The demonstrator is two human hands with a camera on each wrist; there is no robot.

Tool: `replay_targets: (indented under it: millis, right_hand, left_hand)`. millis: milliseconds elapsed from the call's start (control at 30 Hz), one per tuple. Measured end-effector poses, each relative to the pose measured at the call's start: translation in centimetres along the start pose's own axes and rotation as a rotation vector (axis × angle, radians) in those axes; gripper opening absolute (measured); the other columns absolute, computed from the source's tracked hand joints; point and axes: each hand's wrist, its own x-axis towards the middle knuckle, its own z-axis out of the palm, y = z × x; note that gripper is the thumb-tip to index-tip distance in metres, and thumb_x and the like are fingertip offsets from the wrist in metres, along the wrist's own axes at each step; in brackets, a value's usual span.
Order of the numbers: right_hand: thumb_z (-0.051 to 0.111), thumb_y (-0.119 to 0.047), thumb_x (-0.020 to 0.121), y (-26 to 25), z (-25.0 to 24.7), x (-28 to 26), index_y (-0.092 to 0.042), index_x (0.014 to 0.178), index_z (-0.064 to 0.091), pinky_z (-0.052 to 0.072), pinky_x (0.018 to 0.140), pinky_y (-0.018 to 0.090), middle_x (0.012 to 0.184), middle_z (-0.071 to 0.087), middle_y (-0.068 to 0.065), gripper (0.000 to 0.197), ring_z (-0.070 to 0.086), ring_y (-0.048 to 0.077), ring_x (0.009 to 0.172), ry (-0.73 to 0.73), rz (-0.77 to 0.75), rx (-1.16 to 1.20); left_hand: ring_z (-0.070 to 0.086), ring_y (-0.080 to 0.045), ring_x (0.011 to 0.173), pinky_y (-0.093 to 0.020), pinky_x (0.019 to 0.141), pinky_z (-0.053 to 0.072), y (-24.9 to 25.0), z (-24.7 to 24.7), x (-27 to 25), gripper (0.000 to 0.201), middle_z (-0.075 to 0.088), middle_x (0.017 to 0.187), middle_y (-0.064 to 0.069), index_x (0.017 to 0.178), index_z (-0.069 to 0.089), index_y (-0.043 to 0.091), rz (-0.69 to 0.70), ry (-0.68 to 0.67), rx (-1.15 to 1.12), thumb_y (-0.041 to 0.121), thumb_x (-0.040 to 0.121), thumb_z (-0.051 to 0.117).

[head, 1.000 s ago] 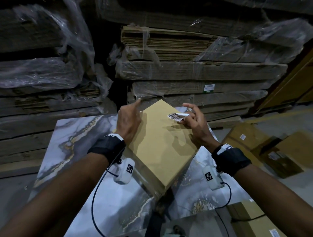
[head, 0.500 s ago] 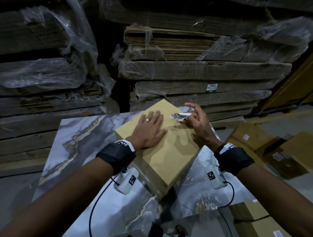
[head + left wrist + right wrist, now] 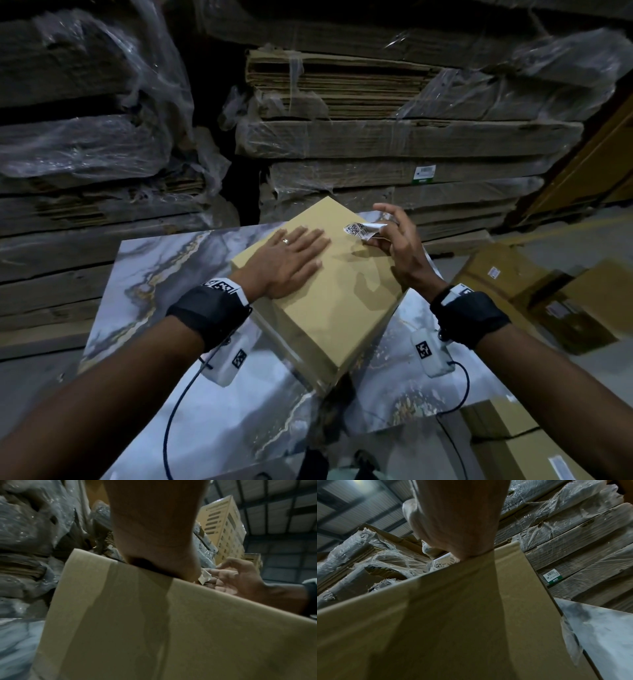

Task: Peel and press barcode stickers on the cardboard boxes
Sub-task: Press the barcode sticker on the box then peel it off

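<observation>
A tan cardboard box [image 3: 329, 308] lies on a marble-patterned table [image 3: 164, 281], one corner pointing away from me. My left hand [image 3: 294, 260] presses flat on the box top, fingers straight. At the box's far right edge my right hand [image 3: 394, 236] pinches a curled white barcode sticker [image 3: 358, 230] just above the cardboard. In the left wrist view the box side [image 3: 171, 628] fills the frame and the right hand [image 3: 236, 578] holds the sticker [image 3: 204, 576] beyond it. The sticker [image 3: 439, 564] peeks over the box edge [image 3: 453, 615] in the right wrist view.
Stacks of flattened cardboard wrapped in plastic film [image 3: 394, 137] rise right behind the table. More stacks [image 3: 85, 154] stand at the left. Several labelled boxes [image 3: 548, 291] lie on the floor at the right, another box [image 3: 534, 445] near my right forearm.
My left hand went from curled at the box's left edge to lying flat on the box top. The right hand kept the sticker near the far right edge.
</observation>
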Motion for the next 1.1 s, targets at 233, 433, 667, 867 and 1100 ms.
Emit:
replay_targets:
  millis: [233, 433, 667, 867, 1100]
  right_hand:
    - [0.049, -0.016, 0.090, 0.0, 0.0, 0.1, -0.012, 0.129, 0.060, 0.059, 0.091, 0.047, 0.102, 0.064, 0.017, 0.040, 0.069, 0.034, 0.105, 0.014, 0.007, 0.000]
    - [0.049, -0.016, 0.090, 0.5, -0.1, 0.4, -0.012, 0.129, 0.060, 0.059, 0.091, 0.050, 0.102, 0.059, 0.022, 0.040, 0.067, 0.040, 0.104, 0.036, 0.010, -0.006]
    - [0.047, -0.014, 0.093, 0.4, 0.0, 0.0, -0.010, 0.131, 0.059, 0.059, 0.092, 0.052, 0.097, 0.062, 0.012, 0.040, 0.067, 0.039, 0.102, 0.034, -0.021, -0.023]
    - [0.046, -0.026, 0.098, -0.1, 0.4, 0.1, -0.006, 0.134, 0.056, 0.058, 0.094, 0.052, 0.104, 0.067, -0.001, 0.043, 0.068, 0.037, 0.111, 0.024, -0.013, -0.015]
    - [0.042, -0.021, 0.093, -0.2, 0.3, 0.1, -0.004, 0.134, 0.056, 0.055, 0.098, 0.056, 0.108, 0.057, 0.019, 0.046, 0.066, 0.043, 0.114, 0.067, 0.020, -0.008]
  left_hand:
    - [-0.009, -0.018, 0.156, -0.042, 0.124, -0.006, 2.7, 0.2, -1.5, 0.061, -0.004, 0.169, 0.014, 0.162, 0.004, 0.035, 0.233, -0.049, -0.080, 0.056, 0.105, 0.010]
    - [0.004, -0.024, 0.157, -0.063, 0.120, -0.001, 0.2, -0.3, -1.2, 0.063, 0.003, 0.169, 0.013, 0.155, 0.005, 0.056, -0.056, -0.018, 0.027, 0.075, 0.095, 0.004]
    - [0.000, -0.028, 0.156, -0.063, 0.121, -0.001, 2.3, 0.7, -2.1, 0.067, 0.001, 0.169, 0.014, 0.158, 0.008, 0.048, 0.049, -0.004, -0.003, 0.075, 0.097, 0.010]
    - [0.004, -0.024, 0.156, -0.060, 0.121, 0.003, 0.7, 0.0, -3.1, 0.052, 0.002, 0.169, 0.016, 0.152, 0.007, 0.062, 0.164, 0.021, 0.018, 0.069, 0.101, 0.013]
    - [0.006, -0.033, 0.156, -0.065, 0.118, 0.004, 1.8, 0.0, -2.5, 0.079, 0.004, 0.170, 0.009, 0.155, 0.007, 0.055, -0.089, -0.015, 0.029, 0.086, 0.083, -0.001]
